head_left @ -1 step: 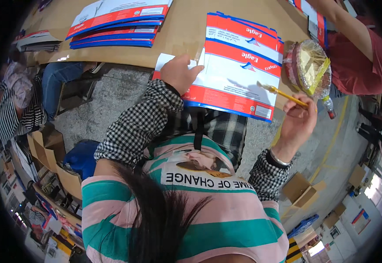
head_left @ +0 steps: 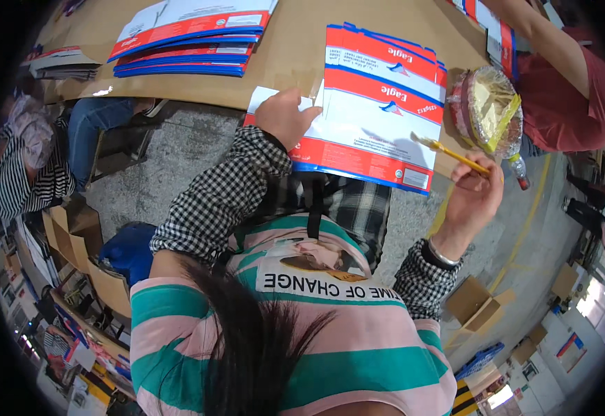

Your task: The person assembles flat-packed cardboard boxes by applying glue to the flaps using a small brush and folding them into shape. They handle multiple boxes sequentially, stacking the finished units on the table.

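At far left on the smooth brown table (head_left: 297, 52) lies a low pile of grey-edged sheets (head_left: 63, 64); next comes a thicker stack of flat cardboard (head_left: 188, 52), glossy red and white with blue edges. The left hand (head_left: 279, 119), below it a gathered checked cloth sleeve (head_left: 212, 194), rests on the left part of the printed cartons (head_left: 378, 128), thumb apart; whether its grip clasps them cannot be told. These flat, rectangular cartons lie overlapping in front of the person, the nearest edge over the lap. Above their right side juts a slim brush (head_left: 455, 151) with pale bristles and a yellow shaft, pinched in the right hand's (head_left: 477, 188) grip. Further right sit a round tub (head_left: 463, 107) in crinkled, shiny film and a clear bottle (head_left: 519, 168) with a red cap.
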Available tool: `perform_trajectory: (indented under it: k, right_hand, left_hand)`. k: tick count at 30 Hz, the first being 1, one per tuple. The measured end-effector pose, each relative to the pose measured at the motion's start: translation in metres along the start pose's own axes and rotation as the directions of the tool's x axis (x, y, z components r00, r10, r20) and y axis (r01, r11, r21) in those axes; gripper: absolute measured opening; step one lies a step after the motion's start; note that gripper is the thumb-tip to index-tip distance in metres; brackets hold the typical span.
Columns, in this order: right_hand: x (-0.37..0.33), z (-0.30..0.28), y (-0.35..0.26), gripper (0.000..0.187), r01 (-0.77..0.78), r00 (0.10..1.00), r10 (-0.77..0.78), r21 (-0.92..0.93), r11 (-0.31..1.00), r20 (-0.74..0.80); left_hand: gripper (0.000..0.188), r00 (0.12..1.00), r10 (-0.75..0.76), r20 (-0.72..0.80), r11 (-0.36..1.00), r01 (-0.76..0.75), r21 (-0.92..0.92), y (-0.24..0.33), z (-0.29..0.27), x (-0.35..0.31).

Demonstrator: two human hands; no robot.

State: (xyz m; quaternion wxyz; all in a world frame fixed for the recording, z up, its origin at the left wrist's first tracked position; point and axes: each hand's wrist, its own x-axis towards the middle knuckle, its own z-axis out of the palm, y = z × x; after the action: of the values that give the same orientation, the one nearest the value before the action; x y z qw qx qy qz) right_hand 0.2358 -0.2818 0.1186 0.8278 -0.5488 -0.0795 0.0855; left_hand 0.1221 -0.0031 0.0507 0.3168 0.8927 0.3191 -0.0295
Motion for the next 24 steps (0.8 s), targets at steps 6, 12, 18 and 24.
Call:
perform_trajectory:
  k: [6,12,18,24]
  right_hand:
    - [-0.009,-0.020,-0.025,0.030,0.052,0.991,-0.052,-0.004,0.999,-0.120]
    - [-0.007,0.009,-0.032,0.029,0.141,0.989,-0.140,0.016,0.990,-0.050]
    - [-0.004,0.019,-0.043,0.029,0.249,0.967,-0.250,-0.026,0.968,-0.041]
    - [-0.004,0.031,-0.060,0.029,0.344,0.935,-0.341,0.016,0.939,-0.099]
  left_hand:
    - [0.048,0.759,0.275,-0.590,0.961,-0.211,0.177,-0.038,-0.007,-0.022]
    - [0.041,0.951,-0.305,-0.055,0.869,0.254,-0.424,-0.109,-0.009,-0.068]
    - [0.024,0.941,-0.247,-0.233,0.641,-0.022,-0.768,-0.112,-0.048,-0.070]
    - [0.023,0.871,-0.275,-0.407,0.244,-0.347,-0.906,-0.125,-0.145,-0.060]
